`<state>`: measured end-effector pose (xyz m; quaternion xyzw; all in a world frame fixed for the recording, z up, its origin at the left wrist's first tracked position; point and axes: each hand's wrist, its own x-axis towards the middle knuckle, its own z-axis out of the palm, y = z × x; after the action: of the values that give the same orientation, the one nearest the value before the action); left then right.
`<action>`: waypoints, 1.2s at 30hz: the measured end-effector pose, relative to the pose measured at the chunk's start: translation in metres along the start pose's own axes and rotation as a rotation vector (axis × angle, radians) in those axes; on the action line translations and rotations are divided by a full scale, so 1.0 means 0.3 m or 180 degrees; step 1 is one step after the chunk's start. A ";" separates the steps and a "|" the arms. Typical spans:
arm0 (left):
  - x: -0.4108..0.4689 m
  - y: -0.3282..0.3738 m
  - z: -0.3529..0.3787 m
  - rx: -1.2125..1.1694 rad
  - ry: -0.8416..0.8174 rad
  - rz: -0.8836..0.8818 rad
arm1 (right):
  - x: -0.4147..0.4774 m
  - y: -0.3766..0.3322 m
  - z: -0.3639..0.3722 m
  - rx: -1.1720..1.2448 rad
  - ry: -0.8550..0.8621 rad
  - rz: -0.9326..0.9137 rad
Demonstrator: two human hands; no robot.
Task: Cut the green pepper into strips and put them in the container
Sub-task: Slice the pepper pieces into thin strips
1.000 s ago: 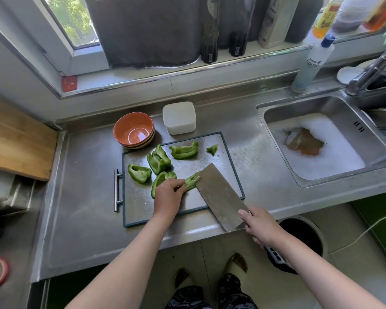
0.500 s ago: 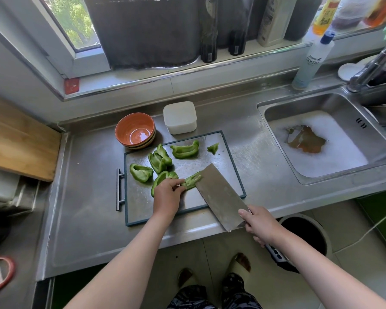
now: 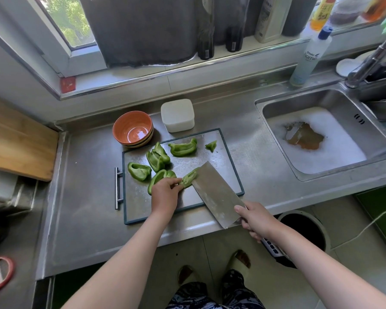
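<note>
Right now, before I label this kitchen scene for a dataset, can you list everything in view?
cutting board: one, steel with dark rim, on the counter
pepper pieces: several, green, on the cutting board
cleaver: one, steel, blade at the held pepper piece
bowls: one stack, orange, behind the board
container: one, white, beside the bowls
sink: one, steel, foamy water inside, right
bottle: one, clear with blue cap, behind the sink
wooden board: one, tan, far left
bin: one, dark, below the counter
left grip: one, pinches a pepper piece on the board
right grip: one, holds the cleaver handle
</note>
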<state>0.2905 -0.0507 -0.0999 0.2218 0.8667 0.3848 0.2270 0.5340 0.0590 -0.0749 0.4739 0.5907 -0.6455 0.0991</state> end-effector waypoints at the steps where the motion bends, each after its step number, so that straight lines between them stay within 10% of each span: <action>1: 0.001 0.002 -0.002 0.0021 0.0001 -0.0003 | -0.001 0.010 -0.001 -0.0016 -0.0015 0.0020; 30: 0.033 0.012 -0.015 0.1203 -0.0789 0.0825 | 0.006 -0.053 -0.019 0.0149 0.0270 -0.0196; 36: 0.050 0.092 -0.028 0.0416 -0.0053 0.0816 | 0.013 -0.097 -0.074 -0.0177 0.0225 -0.0311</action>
<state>0.2796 -0.0303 -0.0771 0.3481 0.8526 0.3515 0.1683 0.5229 0.0878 -0.0549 0.4642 0.6339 -0.6157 0.0596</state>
